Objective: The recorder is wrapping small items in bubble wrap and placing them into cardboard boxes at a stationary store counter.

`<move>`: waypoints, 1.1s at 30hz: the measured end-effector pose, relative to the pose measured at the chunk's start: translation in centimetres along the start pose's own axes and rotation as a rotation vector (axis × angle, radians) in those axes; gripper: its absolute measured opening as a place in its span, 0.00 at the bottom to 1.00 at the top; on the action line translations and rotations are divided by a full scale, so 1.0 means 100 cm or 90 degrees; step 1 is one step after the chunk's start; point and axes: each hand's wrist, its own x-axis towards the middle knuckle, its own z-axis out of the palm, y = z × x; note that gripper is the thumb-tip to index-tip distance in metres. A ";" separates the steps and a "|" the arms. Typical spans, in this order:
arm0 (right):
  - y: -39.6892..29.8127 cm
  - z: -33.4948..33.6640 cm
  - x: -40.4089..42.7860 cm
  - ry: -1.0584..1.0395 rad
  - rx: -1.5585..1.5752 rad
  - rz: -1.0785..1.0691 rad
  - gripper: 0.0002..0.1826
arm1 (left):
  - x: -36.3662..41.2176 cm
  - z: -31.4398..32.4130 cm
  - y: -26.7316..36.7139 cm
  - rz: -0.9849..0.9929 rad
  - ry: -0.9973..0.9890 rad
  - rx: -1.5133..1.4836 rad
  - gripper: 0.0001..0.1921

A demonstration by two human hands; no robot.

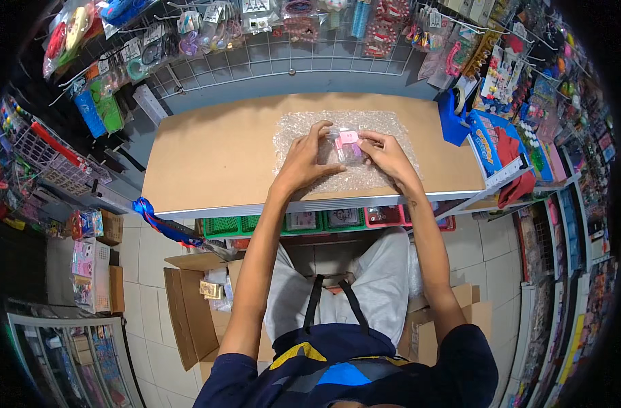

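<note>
On the wooden table (203, 153) lies a sheet of bubble wrap (295, 125). Over it is a small clear plastic package (348, 148) with pink and purple pieces inside. My right hand (387, 153) pinches the package's upper right edge between thumb and fingers. At its left side, my left hand (308, 158) is curved, the index finger near the upper left corner and the thumb by the lower edge. Whether the left fingers press on the plastic is not clear.
A blue tape dispenser (453, 117) stands at the table's right end. Green baskets (223, 226) sit on a shelf below. Open cardboard boxes (185, 311) flank my legs. Packaged accessories hang on a wire grid (269, 60) behind the table.
</note>
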 end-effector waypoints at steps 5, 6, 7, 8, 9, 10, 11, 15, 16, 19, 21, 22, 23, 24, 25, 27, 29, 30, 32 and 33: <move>0.001 0.006 -0.002 0.050 0.098 -0.005 0.19 | 0.001 -0.001 0.002 0.000 -0.020 -0.014 0.47; 0.000 0.006 -0.002 0.073 0.074 -0.003 0.18 | 0.001 -0.001 0.003 0.010 -0.009 -0.010 0.47; 0.000 0.007 -0.002 0.104 0.040 0.011 0.16 | 0.002 -0.001 0.003 0.012 -0.005 -0.006 0.47; -0.001 0.008 -0.001 0.096 0.053 -0.001 0.16 | 0.002 -0.001 0.004 0.009 -0.010 -0.002 0.47; -0.001 0.008 0.000 0.087 0.034 -0.018 0.15 | 0.002 0.000 0.005 0.014 -0.002 0.001 0.47; -0.001 0.009 0.000 0.081 0.003 -0.011 0.15 | 0.002 0.000 0.005 -0.003 -0.002 0.000 0.46; -0.001 0.010 0.001 0.078 0.018 -0.035 0.15 | 0.002 0.000 0.006 -0.028 -0.013 0.000 0.46; -0.002 0.011 0.005 0.086 -0.003 -0.025 0.15 | 0.004 -0.001 0.006 -0.019 -0.004 0.008 0.46; -0.002 0.012 0.005 0.100 -0.016 -0.009 0.16 | 0.005 -0.001 0.006 -0.014 -0.003 0.010 0.46; -0.004 0.011 0.005 0.102 -0.029 -0.015 0.16 | 0.005 -0.001 0.007 -0.013 -0.002 0.004 0.46; -0.004 0.011 0.005 0.088 -0.007 -0.038 0.16 | 0.005 -0.002 0.008 -0.016 -0.004 -0.004 0.46; -0.003 0.010 0.005 0.089 -0.006 -0.023 0.16 | 0.005 -0.002 0.009 -0.023 0.000 -0.005 0.47; -0.002 0.009 0.005 0.079 0.006 -0.041 0.16 | 0.005 -0.002 0.009 -0.040 -0.009 -0.002 0.48; -0.001 0.007 0.005 0.085 0.035 -0.030 0.16 | 0.004 -0.002 0.010 -0.029 0.001 -0.006 0.48; 0.001 0.005 0.005 0.093 0.060 -0.008 0.16 | 0.004 -0.002 0.010 -0.036 0.002 -0.007 0.48; 0.006 -0.006 0.006 0.125 0.031 -0.055 0.17 | 0.005 -0.002 0.010 -0.041 0.004 -0.007 0.48; 0.012 -0.024 0.007 0.159 0.000 -0.089 0.18 | 0.004 -0.002 0.011 -0.033 0.002 0.001 0.48; 0.013 -0.036 0.010 0.203 -0.084 -0.113 0.20 | 0.004 -0.002 0.011 -0.026 0.010 -0.003 0.48; 0.018 -0.060 0.007 0.251 -0.168 -0.134 0.22 | 0.005 -0.002 0.010 -0.024 -0.007 0.016 0.49; 0.020 -0.072 0.004 0.293 -0.321 -0.111 0.25 | 0.006 -0.003 0.009 -0.012 0.006 0.009 0.49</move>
